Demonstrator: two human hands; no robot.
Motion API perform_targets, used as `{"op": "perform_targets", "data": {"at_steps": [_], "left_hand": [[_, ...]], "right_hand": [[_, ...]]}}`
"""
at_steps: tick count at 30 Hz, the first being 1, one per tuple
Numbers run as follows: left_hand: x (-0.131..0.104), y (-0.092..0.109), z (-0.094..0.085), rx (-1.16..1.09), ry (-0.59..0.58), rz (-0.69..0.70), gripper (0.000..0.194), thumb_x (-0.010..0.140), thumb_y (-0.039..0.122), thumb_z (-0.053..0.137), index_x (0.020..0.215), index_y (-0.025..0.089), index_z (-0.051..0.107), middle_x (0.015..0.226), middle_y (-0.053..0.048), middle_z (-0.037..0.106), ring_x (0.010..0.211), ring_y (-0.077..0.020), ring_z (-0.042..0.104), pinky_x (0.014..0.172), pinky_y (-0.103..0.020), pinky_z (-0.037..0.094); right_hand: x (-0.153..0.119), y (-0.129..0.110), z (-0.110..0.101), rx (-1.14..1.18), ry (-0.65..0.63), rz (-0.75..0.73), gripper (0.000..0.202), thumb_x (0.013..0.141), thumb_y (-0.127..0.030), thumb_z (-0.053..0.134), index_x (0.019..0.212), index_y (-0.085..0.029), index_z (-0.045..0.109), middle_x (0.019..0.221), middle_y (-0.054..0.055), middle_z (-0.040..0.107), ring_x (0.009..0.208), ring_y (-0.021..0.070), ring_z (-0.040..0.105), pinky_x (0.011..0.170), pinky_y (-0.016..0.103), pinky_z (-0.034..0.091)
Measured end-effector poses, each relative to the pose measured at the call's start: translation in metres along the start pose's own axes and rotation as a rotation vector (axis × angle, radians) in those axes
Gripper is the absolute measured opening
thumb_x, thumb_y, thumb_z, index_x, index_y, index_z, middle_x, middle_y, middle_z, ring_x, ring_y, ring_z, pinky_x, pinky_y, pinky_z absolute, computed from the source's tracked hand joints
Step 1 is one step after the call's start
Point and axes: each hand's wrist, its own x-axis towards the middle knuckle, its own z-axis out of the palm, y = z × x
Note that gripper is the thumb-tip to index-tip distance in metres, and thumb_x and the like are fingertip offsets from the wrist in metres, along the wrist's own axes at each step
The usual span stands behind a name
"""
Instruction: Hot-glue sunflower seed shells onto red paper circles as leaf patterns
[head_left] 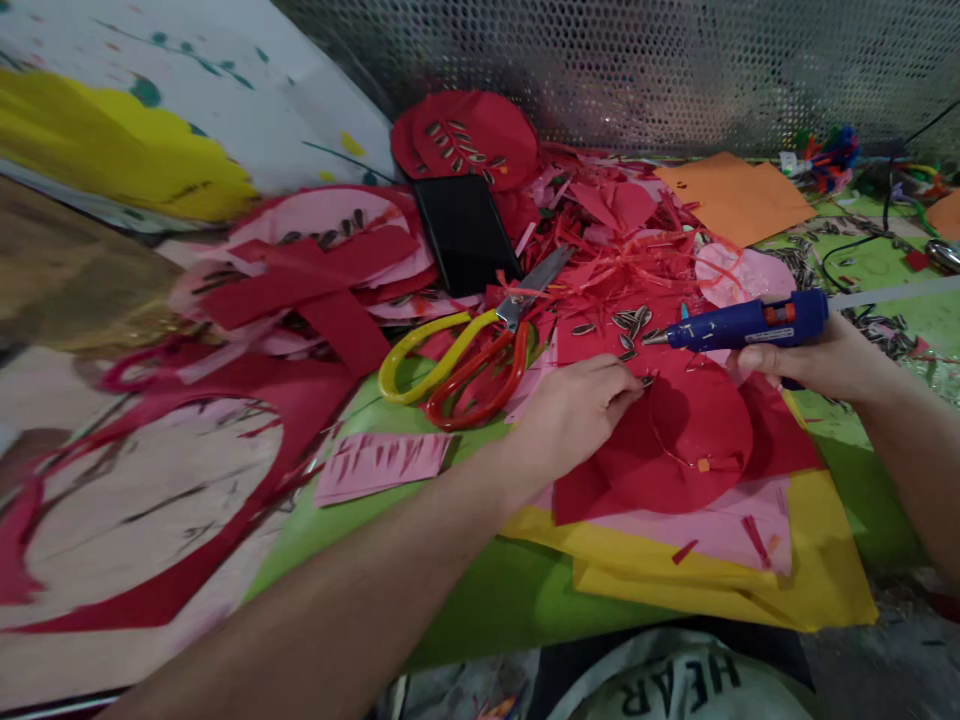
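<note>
My left hand (pixel 574 405) pinches a seed (pixel 646 381) near the red circle's (pixel 701 415) upper-left edge; my right hand (pixel 814 362) wraps around the blue glue gun (pixel 799 318). Green table (pixel 480 610) shows between left forearm (pixel 375 580) and yellow paper (pixel 825 560).

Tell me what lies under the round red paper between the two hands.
Under the round red paper, a red sheet, pink paper and yellow paper peek out; what its middle covers is hidden.

The right hand (pixel 806 362) hides part of the blue glue gun (pixel 720 328); above the grip, a label (pixel 770 335) is unreadable; rightward, a glue stick (pixel 892 293) leaves the view.
</note>
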Motion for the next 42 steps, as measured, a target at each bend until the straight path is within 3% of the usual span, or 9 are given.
{"op": "perform_targets", "data": {"at_steps": [9, 14, 18, 24, 29, 38, 42], "left_hand": [[0.001, 0.002, -0.003, 0.074, -0.017, 0.082, 0.015, 0.081, 0.012, 0.053, 0.080, 0.012, 0.068, 0.076, -0.004, 0.065, 0.067, -0.0140, 0.062, 0.060, -0.023, 0.048], [-0.001, 0.001, -0.005, 0.069, -0.043, 0.044, 0.026, 0.078, 0.009, 0.047, 0.091, 0.012, 0.069, 0.083, -0.006, 0.065, 0.072, -0.0152, 0.063, 0.065, -0.025, 0.051], [-0.001, 0.001, -0.008, 0.145, -0.154, 0.019, 0.040, 0.078, 0.010, 0.044, 0.110, 0.017, 0.065, 0.090, -0.006, 0.063, 0.077, -0.0160, 0.063, 0.069, -0.028, 0.052], [0.003, 0.009, -0.012, 0.288, -0.306, -0.044, 0.042, 0.082, 0.011, 0.040, 0.115, 0.022, 0.064, 0.093, -0.007, 0.060, 0.071, -0.0159, 0.062, 0.066, -0.029, 0.051], [0.005, 0.014, -0.015, 0.393, -0.404, -0.010, 0.044, 0.083, 0.008, 0.040, 0.119, 0.023, 0.060, 0.098, -0.007, 0.060, 0.075, -0.0162, 0.061, 0.066, -0.027, 0.048], [0.007, 0.013, -0.016, 0.456, -0.484, 0.025, 0.042, 0.089, 0.011, 0.036, 0.126, 0.022, 0.054, 0.107, -0.010, 0.058, 0.087, -0.0197, 0.061, 0.069, -0.029, 0.047], [0.007, 0.012, -0.015, 0.447, -0.450, 0.045, 0.042, 0.088, 0.010, 0.037, 0.124, 0.021, 0.056, 0.106, -0.010, 0.059, 0.085, -0.0182, 0.061, 0.070, -0.027, 0.048]], "right_hand": [[0.000, -0.004, 0.000, -0.046, -0.007, 0.041, 0.041, 0.053, -0.059, 0.072, 0.063, -0.021, 0.061, 0.058, 0.002, 0.061, 0.058, 0.0161, 0.056, 0.053, 0.029, 0.046], [0.000, -0.002, -0.001, -0.044, -0.026, 0.055, 0.040, 0.055, -0.058, 0.072, 0.062, -0.020, 0.059, 0.052, -0.001, 0.055, 0.048, 0.0117, 0.047, 0.046, 0.026, 0.039], [0.000, -0.001, -0.002, -0.044, -0.032, 0.047, 0.039, 0.056, -0.057, 0.072, 0.063, -0.021, 0.059, 0.049, -0.002, 0.053, 0.046, 0.0106, 0.044, 0.043, 0.025, 0.036], [-0.001, -0.006, 0.000, -0.030, -0.003, 0.023, 0.038, 0.054, -0.055, 0.073, 0.063, -0.021, 0.061, 0.053, -0.001, 0.056, 0.050, 0.0115, 0.047, 0.045, 0.025, 0.039], [-0.002, -0.007, 0.000, -0.055, -0.003, 0.015, 0.038, 0.056, -0.056, 0.073, 0.069, -0.021, 0.065, 0.051, -0.001, 0.056, 0.046, 0.0100, 0.044, 0.042, 0.024, 0.037], [-0.002, -0.007, -0.004, -0.014, -0.021, 0.048, 0.038, 0.055, -0.056, 0.074, 0.068, -0.021, 0.065, 0.056, 0.000, 0.062, 0.047, 0.0110, 0.048, 0.044, 0.025, 0.039], [-0.003, -0.006, -0.008, -0.007, -0.025, 0.025, 0.035, 0.057, -0.054, 0.074, 0.065, -0.022, 0.064, 0.054, -0.001, 0.061, 0.049, 0.0113, 0.050, 0.044, 0.024, 0.041]]}}
